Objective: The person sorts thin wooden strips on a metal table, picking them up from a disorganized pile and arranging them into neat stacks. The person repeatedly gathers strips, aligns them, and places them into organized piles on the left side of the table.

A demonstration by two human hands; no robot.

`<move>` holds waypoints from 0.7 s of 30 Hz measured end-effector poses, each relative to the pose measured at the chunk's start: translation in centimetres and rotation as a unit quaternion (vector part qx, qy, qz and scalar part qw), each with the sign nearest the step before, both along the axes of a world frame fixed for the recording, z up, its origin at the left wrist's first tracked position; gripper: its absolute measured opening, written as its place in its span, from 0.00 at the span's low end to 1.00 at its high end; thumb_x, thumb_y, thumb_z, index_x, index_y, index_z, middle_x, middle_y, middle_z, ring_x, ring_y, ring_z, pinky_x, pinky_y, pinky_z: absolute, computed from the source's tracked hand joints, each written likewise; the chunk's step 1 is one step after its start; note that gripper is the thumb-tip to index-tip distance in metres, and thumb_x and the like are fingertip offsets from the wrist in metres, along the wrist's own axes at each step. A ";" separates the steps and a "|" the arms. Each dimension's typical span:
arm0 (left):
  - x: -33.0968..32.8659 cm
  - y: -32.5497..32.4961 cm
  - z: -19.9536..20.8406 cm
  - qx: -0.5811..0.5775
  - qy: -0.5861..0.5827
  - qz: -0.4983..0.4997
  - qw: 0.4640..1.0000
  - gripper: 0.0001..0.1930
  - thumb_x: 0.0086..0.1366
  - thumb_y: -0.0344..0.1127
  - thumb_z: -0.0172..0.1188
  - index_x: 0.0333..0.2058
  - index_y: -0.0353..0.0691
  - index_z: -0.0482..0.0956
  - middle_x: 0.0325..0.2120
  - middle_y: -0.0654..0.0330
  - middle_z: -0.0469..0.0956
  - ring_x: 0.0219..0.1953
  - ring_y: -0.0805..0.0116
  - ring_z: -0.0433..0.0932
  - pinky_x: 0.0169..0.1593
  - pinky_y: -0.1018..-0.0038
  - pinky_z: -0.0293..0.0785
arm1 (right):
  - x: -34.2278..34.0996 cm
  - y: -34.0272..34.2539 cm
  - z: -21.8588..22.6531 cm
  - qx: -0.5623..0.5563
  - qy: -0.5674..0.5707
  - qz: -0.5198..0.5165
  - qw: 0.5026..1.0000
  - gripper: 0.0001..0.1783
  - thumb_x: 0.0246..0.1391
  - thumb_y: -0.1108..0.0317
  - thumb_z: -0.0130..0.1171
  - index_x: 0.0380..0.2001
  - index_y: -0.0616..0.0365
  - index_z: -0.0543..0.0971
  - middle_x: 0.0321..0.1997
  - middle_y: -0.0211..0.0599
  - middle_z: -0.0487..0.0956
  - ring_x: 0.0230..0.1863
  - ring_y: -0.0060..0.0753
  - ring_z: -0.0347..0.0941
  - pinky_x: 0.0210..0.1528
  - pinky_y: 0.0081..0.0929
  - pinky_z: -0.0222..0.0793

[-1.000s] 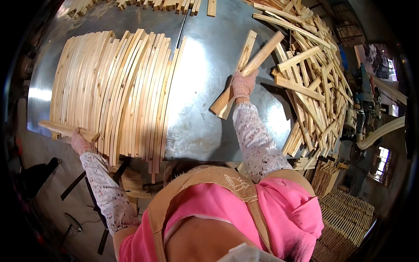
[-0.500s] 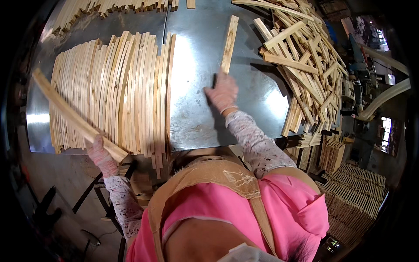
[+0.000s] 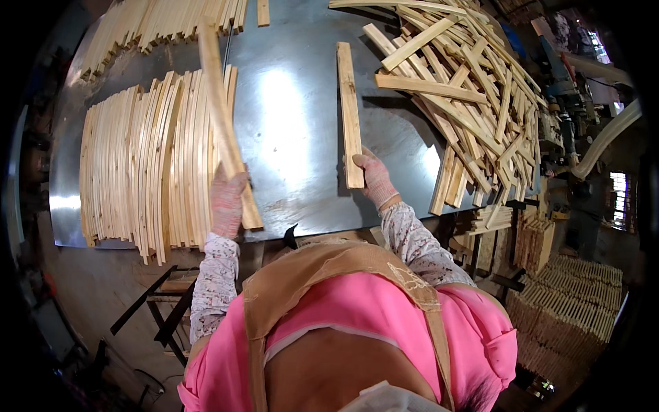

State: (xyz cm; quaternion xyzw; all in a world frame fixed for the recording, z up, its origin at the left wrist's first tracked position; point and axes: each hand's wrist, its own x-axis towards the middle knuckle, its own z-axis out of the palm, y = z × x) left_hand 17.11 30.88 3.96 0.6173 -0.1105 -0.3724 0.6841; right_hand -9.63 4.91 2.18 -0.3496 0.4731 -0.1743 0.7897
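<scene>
My gloved left hand [image 3: 229, 200] grips the near part of a wooden strip [image 3: 218, 103]. That strip is tilted, its far end over the right side of a neat row of wooden strips [image 3: 147, 158]. In my gloved right hand [image 3: 376, 178] is the near end of a second wooden strip [image 3: 348, 103], the thumb lying on its top face. This one points away from me, over the middle of the metal table [image 3: 295, 199]. To its right lies a jumbled heap of wooden strips [image 3: 473, 103].
Another row of strips [image 3: 161, 24] lies at the table's far left, with one short piece [image 3: 263, 12] beside it. Below the table's left edge stands a dark metal frame [image 3: 165, 309]. Stacked strips [image 3: 566, 302] are at the lower right, near a pale hose [image 3: 611, 137].
My left hand has carried its strip rightward, from the row's left side to its right side, turning it more upright. My right hand has drawn its strip nearer and now holds its near end.
</scene>
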 end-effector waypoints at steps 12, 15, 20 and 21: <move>-23.7 -18.7 -0.9 -0.003 -0.027 0.040 0.999 0.23 0.68 0.27 0.64 0.61 0.34 0.76 0.44 0.60 0.84 0.42 0.71 0.82 0.48 0.73 0.81 | -26.0 -9.0 1.1 0.049 0.063 0.268 0.960 0.35 0.70 0.63 0.54 0.78 0.53 0.66 0.50 0.52 0.85 0.36 0.42 0.84 0.41 0.37 0.85; -25.9 -20.9 1.5 0.016 -0.006 0.064 0.998 0.18 0.67 0.25 0.62 0.56 0.35 0.78 0.38 0.61 0.83 0.37 0.71 0.81 0.43 0.75 0.80 | -31.6 -10.9 -4.3 -0.341 0.176 0.415 0.825 0.41 0.66 0.55 0.59 0.78 0.56 0.64 0.52 0.55 0.86 0.51 0.52 0.85 0.55 0.46 0.81; -25.5 -23.5 -0.3 0.131 -0.275 0.022 0.952 0.14 0.70 0.29 0.62 0.53 0.35 0.82 0.39 0.58 0.84 0.40 0.66 0.83 0.46 0.68 0.81 | -27.4 -9.8 4.2 -0.336 0.308 0.375 0.807 0.46 0.60 0.48 0.66 0.77 0.51 0.65 0.58 0.60 0.84 0.60 0.64 0.80 0.64 0.50 0.75; -24.8 -24.2 -0.5 0.094 -0.262 0.011 0.960 0.12 0.72 0.32 0.62 0.50 0.35 0.85 0.42 0.57 0.85 0.45 0.63 0.84 0.50 0.65 0.81 | -28.5 -10.2 4.8 -0.329 0.308 0.351 0.821 0.46 0.59 0.47 0.67 0.77 0.49 0.65 0.57 0.61 0.84 0.60 0.65 0.80 0.63 0.51 0.76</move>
